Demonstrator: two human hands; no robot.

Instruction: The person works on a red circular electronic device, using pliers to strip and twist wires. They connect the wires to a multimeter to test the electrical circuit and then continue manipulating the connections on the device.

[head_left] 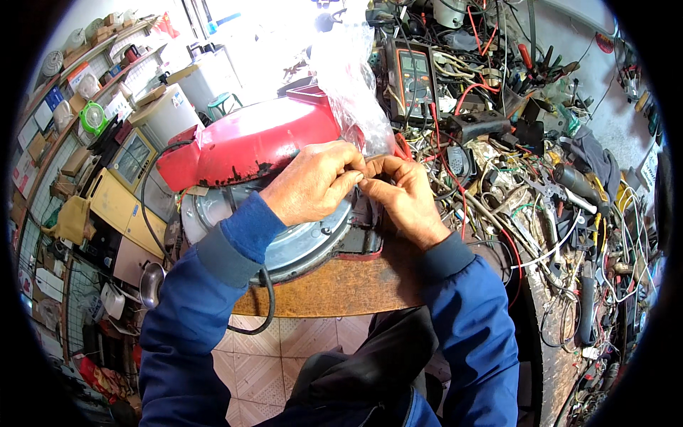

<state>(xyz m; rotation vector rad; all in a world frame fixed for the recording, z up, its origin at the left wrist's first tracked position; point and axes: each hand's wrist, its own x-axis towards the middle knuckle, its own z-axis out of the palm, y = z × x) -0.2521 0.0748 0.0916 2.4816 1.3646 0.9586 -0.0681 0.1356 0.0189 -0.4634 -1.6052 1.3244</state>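
My left hand (311, 183) and my right hand (407, 201) meet fingertip to fingertip, both closed in a pinch. Whatever small thing is between their fingers is too hidden to name. Beneath and behind them lies a machine with a scuffed red housing (267, 132), its paint chipped along the lower edge. A round grey metal part (295, 252) sits at its near side, partly covered by my left hand and sleeve. A clear plastic bag (356, 99) rests against the housing, just beyond my fingers.
The wooden bench (334, 285) ends close to my body. To the right, a multimeter (414, 77) stands among tangled wires, pliers (551, 60) and loose parts. A black cable (270, 302) hangs over the front edge. Crowded shelves (92, 64) and a metal pan (151, 285) are at left.
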